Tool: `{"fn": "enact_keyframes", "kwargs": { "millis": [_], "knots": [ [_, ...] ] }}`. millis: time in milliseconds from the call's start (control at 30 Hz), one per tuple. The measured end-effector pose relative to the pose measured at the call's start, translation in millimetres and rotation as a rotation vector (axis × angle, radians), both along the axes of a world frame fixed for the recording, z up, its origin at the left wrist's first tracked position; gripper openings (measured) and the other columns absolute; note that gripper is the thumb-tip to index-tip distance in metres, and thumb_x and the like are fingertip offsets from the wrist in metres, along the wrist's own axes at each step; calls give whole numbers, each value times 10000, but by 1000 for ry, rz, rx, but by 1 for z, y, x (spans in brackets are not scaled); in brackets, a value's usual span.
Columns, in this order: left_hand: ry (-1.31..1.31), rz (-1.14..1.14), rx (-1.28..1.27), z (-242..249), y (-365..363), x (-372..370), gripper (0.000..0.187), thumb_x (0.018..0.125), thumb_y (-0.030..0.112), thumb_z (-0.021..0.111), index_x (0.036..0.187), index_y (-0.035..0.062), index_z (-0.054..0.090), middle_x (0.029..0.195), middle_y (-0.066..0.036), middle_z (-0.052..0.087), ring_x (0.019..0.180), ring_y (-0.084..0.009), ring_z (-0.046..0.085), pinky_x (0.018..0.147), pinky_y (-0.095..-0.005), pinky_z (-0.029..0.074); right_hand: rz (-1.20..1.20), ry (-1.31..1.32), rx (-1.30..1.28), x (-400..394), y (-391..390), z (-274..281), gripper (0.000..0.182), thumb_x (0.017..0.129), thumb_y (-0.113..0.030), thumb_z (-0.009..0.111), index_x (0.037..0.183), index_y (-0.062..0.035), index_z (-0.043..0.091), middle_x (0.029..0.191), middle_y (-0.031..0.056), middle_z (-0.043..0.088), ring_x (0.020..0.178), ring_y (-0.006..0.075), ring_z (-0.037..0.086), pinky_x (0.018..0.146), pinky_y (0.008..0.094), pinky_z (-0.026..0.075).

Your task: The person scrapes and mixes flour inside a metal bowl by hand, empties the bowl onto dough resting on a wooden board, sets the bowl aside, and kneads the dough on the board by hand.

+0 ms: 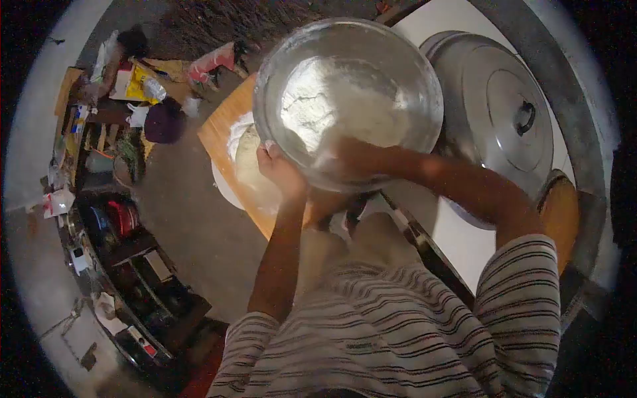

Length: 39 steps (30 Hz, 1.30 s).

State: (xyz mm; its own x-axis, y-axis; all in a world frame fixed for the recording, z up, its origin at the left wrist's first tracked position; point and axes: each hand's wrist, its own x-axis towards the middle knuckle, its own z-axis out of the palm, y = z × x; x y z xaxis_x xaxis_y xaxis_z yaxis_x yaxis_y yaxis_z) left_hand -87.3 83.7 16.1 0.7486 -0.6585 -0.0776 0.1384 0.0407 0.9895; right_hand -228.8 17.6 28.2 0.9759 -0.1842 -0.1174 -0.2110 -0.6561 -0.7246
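Note:
A large metal bowl [428, 83] is tilted in front of me, with white flour [308, 99] heaped along its left inside wall. My left hand [282, 171] grips the bowl's lower left rim, thumb over the edge. Inside the bowl is my right hand [342, 156], low near the flour; its fingers are smeared by motion and dim. Beneath and left of the bowl lies a wooden board [222, 123], bearing a pale mass of dough [252, 162] with loose flour around it. The bowl hides part of the board.
To the right, a big metal lid [488, 106] with a dark knob rests over a white surface [458, 245]. Cluttered shelves [133, 245] line the left side. A yellow packet [144, 85] lies among items at upper left, and dry twigs [219, 26] are at the back.

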Motion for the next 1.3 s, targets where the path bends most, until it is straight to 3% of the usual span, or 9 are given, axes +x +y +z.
{"fn": "enact_keyframes", "kwargs": {
  "millis": [133,300,433,500,567,633,800,967,1300],
  "knots": [
    [25,-6,5,8,1,4,229,848,112,340,944,-41,481,814,-88,522,733,-149,484,667,-268,389,300,257,-411,-44,-3,22,299,712,-220,532,969,-67,535,847,128,558,748,282,522,703,354,398],
    [-98,-58,-28,-6,-2,27,180,846,112,371,860,-22,490,745,-53,515,665,-111,464,612,-244,387,385,-78,-547,-22,1,-38,258,728,-185,493,954,-69,543,750,102,542,667,293,495,658,360,399],
    [-100,-44,17,-4,-5,30,156,841,110,399,779,-3,487,682,-21,491,611,-85,428,565,-225,372,-270,-147,-56,68,6,-88,222,745,-107,472,942,-12,510,807,146,545,683,264,504,654,374,414],
    [-189,-82,48,-6,-5,36,152,840,106,403,783,-5,490,682,-20,488,615,-85,425,565,-227,369,-341,-294,824,81,-15,-67,277,742,-37,423,1009,20,470,905,182,536,771,262,532,713,359,416],
    [-272,-118,77,-7,-6,39,148,838,103,407,786,-6,493,682,-19,484,620,-85,423,564,-229,366,-444,-219,810,67,-9,-23,366,719,21,404,1083,40,421,987,211,510,875,267,532,767,335,407],
    [-343,-96,92,-5,-12,39,152,836,101,411,788,-11,504,688,-20,493,626,-85,421,572,-229,365,-421,-316,79,72,3,-10,382,723,20,392,1103,30,426,1008,216,510,950,262,514,786,318,401],
    [-240,-114,32,-12,-23,49,156,831,89,418,804,-25,521,708,-23,508,642,-94,433,596,-232,375,-87,-289,137,17,16,-18,336,742,-134,455,1063,-44,499,872,180,560,808,291,544,713,348,418],
    [-225,-154,92,-9,-27,56,165,822,77,424,852,-38,538,746,-34,538,674,-96,457,622,-230,384,189,329,-234,-35,5,-13,267,735,-219,491,959,-90,557,751,168,560,645,328,533,613,380,413],
    [-268,-196,112,-17,-35,67,210,816,105,443,916,-52,539,790,-42,556,712,-96,478,665,-219,387,-136,-119,68,26,7,-41,203,668,-169,495,719,23,534,678,210,546,611,335,538,563,415,417]
  ]
}}
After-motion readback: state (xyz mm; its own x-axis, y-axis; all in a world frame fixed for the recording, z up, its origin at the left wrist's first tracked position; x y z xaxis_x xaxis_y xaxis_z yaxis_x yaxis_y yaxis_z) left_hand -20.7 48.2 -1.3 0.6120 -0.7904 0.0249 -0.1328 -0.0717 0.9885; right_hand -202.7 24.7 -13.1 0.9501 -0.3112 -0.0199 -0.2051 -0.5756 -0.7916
